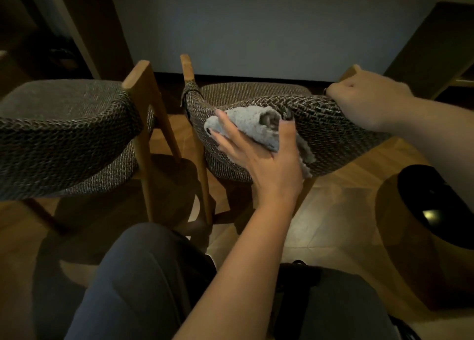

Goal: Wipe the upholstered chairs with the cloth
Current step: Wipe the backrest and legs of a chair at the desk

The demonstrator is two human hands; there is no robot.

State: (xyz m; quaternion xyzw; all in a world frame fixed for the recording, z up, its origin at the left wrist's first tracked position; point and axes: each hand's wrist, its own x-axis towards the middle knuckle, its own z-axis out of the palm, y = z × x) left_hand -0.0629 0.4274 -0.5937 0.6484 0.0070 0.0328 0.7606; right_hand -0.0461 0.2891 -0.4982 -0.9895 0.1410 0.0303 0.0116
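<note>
Two upholstered chairs with dark woven fabric and wooden legs stand in front of me. On the curved backrest of the right chair (333, 139), my left hand (259, 157) holds a bunched light grey cloth (254, 126) between thumb and fingers and presses it against the fabric. My right hand (366, 101) grips the top edge of the same backrest at its right end, fingers curled over it. The left chair (64, 134) stands beside it, untouched.
My knees in dark trousers fill the bottom of the view. A round wooden bin with a black top (431, 211) stands on the floor at the right. A grey wall (256, 26) rises behind the chairs. The floor is tiled.
</note>
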